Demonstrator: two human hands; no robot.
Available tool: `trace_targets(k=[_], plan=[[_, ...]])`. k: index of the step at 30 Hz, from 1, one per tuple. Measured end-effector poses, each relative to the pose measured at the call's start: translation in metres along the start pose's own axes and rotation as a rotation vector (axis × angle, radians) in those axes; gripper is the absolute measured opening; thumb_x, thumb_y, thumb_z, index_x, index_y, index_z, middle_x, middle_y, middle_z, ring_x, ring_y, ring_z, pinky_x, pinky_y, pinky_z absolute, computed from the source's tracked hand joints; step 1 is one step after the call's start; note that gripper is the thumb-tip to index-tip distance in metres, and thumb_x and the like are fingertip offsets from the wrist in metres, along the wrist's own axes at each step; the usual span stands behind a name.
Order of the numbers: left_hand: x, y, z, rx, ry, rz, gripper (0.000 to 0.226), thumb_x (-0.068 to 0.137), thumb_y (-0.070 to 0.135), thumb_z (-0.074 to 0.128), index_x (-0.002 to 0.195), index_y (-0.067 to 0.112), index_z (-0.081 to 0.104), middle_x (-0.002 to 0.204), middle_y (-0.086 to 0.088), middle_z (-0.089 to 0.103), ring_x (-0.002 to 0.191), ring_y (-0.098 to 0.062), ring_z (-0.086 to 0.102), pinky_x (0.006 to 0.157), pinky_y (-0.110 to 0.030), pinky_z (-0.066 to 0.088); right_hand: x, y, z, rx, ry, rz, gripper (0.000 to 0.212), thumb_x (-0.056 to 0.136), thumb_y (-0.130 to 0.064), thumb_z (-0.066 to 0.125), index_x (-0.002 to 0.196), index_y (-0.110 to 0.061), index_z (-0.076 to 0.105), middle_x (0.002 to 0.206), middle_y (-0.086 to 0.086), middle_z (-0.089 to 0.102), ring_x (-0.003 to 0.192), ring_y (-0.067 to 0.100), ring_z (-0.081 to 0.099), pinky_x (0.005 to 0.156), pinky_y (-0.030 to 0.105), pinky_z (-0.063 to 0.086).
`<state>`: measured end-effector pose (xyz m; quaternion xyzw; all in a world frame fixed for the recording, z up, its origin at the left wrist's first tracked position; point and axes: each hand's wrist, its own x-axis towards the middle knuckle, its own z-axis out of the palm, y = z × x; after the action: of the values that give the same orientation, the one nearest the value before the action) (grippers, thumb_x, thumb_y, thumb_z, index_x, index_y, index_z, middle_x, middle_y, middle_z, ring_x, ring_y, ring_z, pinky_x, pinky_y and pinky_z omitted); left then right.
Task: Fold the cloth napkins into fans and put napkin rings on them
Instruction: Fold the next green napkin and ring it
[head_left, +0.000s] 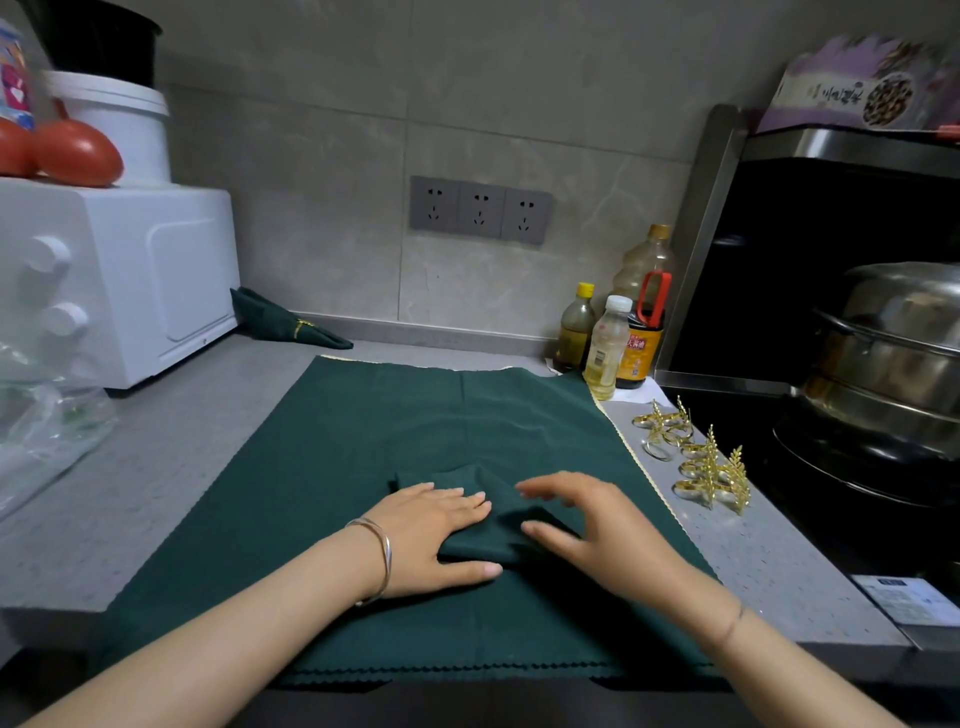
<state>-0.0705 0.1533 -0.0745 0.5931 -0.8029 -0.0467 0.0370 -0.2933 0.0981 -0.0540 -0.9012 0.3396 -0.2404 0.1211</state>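
Four bottles (605, 343) behind gold rings (696, 460), right of green cloth (415, 415).

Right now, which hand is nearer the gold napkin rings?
Right. The right hand is just left of the gold napkin rings; the left hand presses the folded napkin, farther left.

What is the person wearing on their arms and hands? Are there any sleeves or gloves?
No sleeves or gloves show, and both forearms are bare. The left hand has a thin silver bangle round its wrist. The right hand has only a thin dark band at the wrist. No finger rings can be seen.
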Motion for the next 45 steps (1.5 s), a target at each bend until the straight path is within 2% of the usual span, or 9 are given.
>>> trace_targets(k=[5,14,18,20,26,29,35,39,45], plan=[[0.003,0.000,-0.002,0.033,-0.041,0.006,0.112,0.055,0.089,0.002,0.151,0.033,0.018,0.157,0.017,0.011,0.145,-0.001,0.008,0.118,-0.026,-0.002,-0.015,0.000,0.010,-0.207,-0.062,-0.144,0.033,0.085,-0.049,0.058,0.113,-0.033,0.064,0.104,-0.017,0.063,0.098,0.006,0.054,0.081,0.023,0.046],[0.008,-0.009,-0.015,-0.128,-0.017,0.028,0.050,0.084,0.059,0.058,0.132,0.048,0.048,0.149,0.020,0.034,0.139,0.001,0.027,0.116,-0.023,0.018,-0.013,0.009,0.024,-0.196,0.049,-0.137,0.021,0.082,-0.035,0.054,0.097,-0.027,0.066,0.089,-0.012,0.062,0.080,0.010,0.059,0.066,0.026,0.049],[0.015,-0.027,-0.024,-0.402,0.090,-0.092,0.031,0.070,0.053,0.076,0.092,0.032,0.075,0.090,0.014,0.072,0.083,-0.003,0.066,0.079,-0.023,0.051,-0.005,0.013,0.017,0.043,0.036,0.009,0.012,0.086,-0.031,0.067,0.091,-0.021,0.071,0.082,-0.009,0.067,0.075,0.007,0.060,0.068,0.020,0.045],[0.023,-0.031,-0.025,-0.503,0.153,-0.155,0.041,0.066,0.054,0.078,0.072,0.014,0.071,0.059,0.007,0.060,0.052,-0.007,0.051,0.055,-0.023,0.042,-0.001,0.016,0.015,0.200,0.007,0.109,0.009,0.085,-0.029,0.069,0.085,-0.020,0.072,0.077,-0.008,0.070,0.070,0.005,0.063,0.066,0.021,0.048],[0.050,-0.036,-0.022,-0.685,0.259,-0.223,0.039,0.073,0.052,0.074,0.069,0.013,0.070,0.059,0.005,0.064,0.052,-0.004,0.046,0.057,-0.024,0.043,0.012,0.029,0.018,0.457,-0.013,0.318,0.013,0.078,-0.028,0.077,0.075,-0.020,0.067,0.062,-0.008,0.059,0.060,0.006,0.052,0.062,0.022,0.042],[0.061,-0.038,-0.018,-0.661,0.291,-0.269,0.046,0.075,0.048,0.075,0.049,0.018,0.050,0.043,0.013,0.040,0.043,-0.004,0.033,0.048,-0.017,0.031,0.017,0.032,0.020,0.471,-0.012,0.355,0.016,0.077,-0.026,0.078,0.072,-0.020,0.064,0.054,-0.012,0.050,0.055,0.004,0.043,0.058,0.018,0.036],[0.071,-0.046,-0.005,-0.530,0.312,-0.350,0.058,0.066,0.063,0.073,0.054,0.018,0.039,0.054,0.007,0.036,0.055,-0.013,0.035,0.058,-0.027,0.032,0.022,0.028,0.020,0.304,-0.005,0.373,0.023,0.075,-0.029,0.079,0.076,-0.018,0.059,0.058,-0.009,0.051,0.047,0.001,0.041,0.051,0.014,0.033],[0.065,-0.038,-0.010,-0.348,0.360,-0.387,0.041,0.070,0.064,0.070,0.084,0.029,0.055,0.083,0.013,0.052,0.078,-0.009,0.051,0.064,-0.026,0.039,0.023,0.021,0.018,0.160,-0.021,0.387,0.026,0.076,-0.034,0.077,0.083,-0.018,0.058,0.067,-0.006,0.053,0.058,0.006,0.046,0.053,0.017,0.034],[0.049,-0.033,-0.009,-0.225,0.529,0.062,0.055,0.077,0.068,0.044,0.109,0.030,0.067,0.109,0.014,0.064,0.102,-0.009,0.055,0.093,-0.023,0.035,0.029,0.015,0.008,0.022,-0.099,0.458,0.034,0.074,-0.044,0.076,0.086,-0.019,0.058,0.077,-0.005,0.060,0.072,0.013,0.056,0.063,0.025,0.043]])
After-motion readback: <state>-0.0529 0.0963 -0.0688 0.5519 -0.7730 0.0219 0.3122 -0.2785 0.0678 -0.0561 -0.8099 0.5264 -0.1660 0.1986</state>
